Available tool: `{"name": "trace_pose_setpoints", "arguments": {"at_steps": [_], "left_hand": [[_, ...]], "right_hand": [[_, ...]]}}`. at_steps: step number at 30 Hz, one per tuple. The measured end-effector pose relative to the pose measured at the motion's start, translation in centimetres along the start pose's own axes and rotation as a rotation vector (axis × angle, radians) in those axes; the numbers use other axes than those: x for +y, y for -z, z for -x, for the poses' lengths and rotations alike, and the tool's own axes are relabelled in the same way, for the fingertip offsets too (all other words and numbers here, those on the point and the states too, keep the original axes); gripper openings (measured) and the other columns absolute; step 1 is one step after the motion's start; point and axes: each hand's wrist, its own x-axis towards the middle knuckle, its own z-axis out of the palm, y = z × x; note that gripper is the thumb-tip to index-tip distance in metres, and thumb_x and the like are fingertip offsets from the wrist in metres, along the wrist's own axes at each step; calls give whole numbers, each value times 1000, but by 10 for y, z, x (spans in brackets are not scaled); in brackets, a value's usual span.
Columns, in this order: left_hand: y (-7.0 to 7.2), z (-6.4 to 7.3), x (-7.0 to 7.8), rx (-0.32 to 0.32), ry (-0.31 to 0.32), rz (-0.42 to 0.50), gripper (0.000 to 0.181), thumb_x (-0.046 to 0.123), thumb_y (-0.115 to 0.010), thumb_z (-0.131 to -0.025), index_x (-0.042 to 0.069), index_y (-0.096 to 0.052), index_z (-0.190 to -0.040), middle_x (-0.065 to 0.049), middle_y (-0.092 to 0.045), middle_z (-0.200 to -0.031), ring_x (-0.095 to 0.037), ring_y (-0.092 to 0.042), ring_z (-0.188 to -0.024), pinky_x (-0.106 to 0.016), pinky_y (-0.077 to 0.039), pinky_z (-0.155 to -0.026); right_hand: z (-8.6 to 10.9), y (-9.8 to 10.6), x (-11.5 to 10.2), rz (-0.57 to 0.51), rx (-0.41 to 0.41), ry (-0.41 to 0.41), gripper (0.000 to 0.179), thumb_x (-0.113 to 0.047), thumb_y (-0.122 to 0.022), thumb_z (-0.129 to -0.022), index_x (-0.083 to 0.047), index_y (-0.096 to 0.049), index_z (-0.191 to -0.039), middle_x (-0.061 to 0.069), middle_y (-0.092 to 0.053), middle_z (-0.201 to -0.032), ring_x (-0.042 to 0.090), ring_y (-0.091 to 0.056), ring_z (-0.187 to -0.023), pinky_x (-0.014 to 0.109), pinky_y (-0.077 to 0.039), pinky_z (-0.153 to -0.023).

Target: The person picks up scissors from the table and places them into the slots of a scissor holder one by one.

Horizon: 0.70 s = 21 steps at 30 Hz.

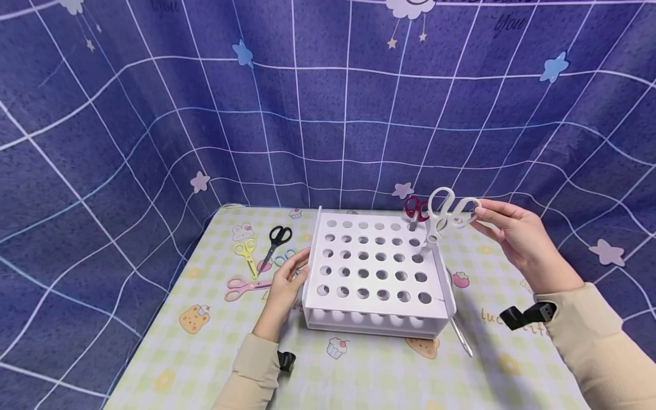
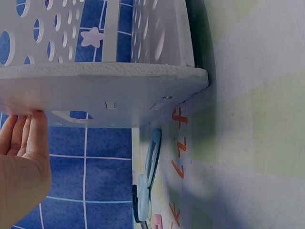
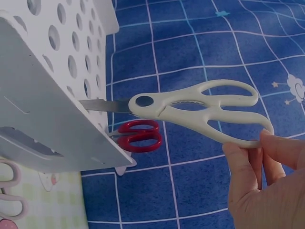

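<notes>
A white rack with rows of round holes stands on the table. My right hand pinches one handle loop of white kitchen scissors between thumb and fingers. The scissors' handles point up and right, with the blades going down at a hole near the rack's right edge; the tips are hidden. Just behind them, red-handled scissors stand in a back-right hole. The fingers of my left hand rest against the rack's left side panel, around its cutout.
Left of the rack lie yellow scissors, black scissors, pink scissors and light blue scissors. Another pair, its metal blade showing, lies at the rack's right side. A blue curtain hangs behind the table.
</notes>
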Motion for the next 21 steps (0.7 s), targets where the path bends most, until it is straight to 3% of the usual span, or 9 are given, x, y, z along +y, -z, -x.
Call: {"name": "trace_pose_setpoints", "arguments": {"at_steps": [21], "left_hand": [[-1, 0, 1, 5, -2, -1, 43, 6, -56, -96, 10, -51, -138, -12, -54, -140, -21, -48, -133, -13, -42, -103]], "right_hand": [[0, 4, 18, 103, -37, 9, 24, 12, -58, -90, -3, -76, -93, 3, -76, -90, 10, -72, -84, 27, -59, -81]]}}
